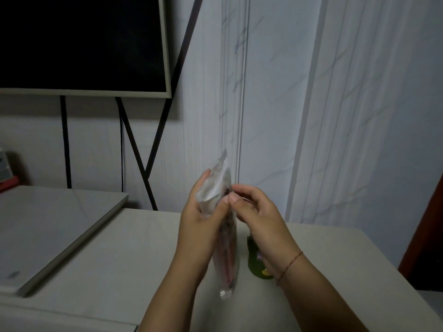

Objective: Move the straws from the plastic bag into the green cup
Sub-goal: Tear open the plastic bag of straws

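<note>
Above table, left hand holding plastic bag

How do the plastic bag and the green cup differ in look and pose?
The plastic bag is clear and tall; the green cup is opaque and short. The left hand and right hand hold the bag; the cup stands ungripped on the table. Both are containers.
</note>
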Demonstrator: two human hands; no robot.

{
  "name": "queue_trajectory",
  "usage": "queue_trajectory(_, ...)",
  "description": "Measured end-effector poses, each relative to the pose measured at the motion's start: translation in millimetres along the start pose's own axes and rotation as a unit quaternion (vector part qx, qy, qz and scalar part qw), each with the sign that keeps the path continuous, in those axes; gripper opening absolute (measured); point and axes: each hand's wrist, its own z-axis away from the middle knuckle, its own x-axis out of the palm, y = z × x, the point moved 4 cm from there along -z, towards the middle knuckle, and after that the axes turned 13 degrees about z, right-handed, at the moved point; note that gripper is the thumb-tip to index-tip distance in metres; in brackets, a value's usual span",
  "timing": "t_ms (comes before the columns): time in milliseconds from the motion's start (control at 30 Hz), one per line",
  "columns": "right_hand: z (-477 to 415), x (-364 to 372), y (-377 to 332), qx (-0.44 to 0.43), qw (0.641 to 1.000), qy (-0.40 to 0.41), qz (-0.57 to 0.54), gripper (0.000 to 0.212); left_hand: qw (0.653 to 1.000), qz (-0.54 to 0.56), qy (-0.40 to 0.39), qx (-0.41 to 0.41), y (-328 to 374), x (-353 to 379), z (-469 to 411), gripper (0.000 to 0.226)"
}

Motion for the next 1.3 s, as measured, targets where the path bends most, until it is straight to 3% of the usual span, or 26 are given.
queue_trajectory(167,-6,-10,-39,-0.007,1.000,0.004,-0.016,0.025,0.998,-0.044,-0.050,0.001,27,16,4,0.057)
queue_trajectory(300,-11,-15,-42,0.054,0.998,-0.005,-0.032,0.040,0.994,-0.043,-0.091,-0.045,41,21,6,0.053)
queue_trajectory(467,-7,-18,-37,0.087,0.995,-0.021,-0.048,0.032,0.995,-0.027,-0.059,-0.072,45,19,1,0.022)
queue_trajectory(833,1,-22,-28,0.084,0.989,-0.031,-0.117,0.023,0.996,0.002,-0.057,-0.075,36,18,2,0.030)
queue_trajectory(1000,-1,-21,-29,0.078,0.993,-0.015,-0.082,0.055,0.994,0.011,-0.057,-0.090,32,19,2,0.028)
queue_trajectory(1300,-2,-21,-29,0.082,0.992,-0.036,-0.091,0.016,0.996,-0.013,-0.045,-0.079,37,17,1,0.017)
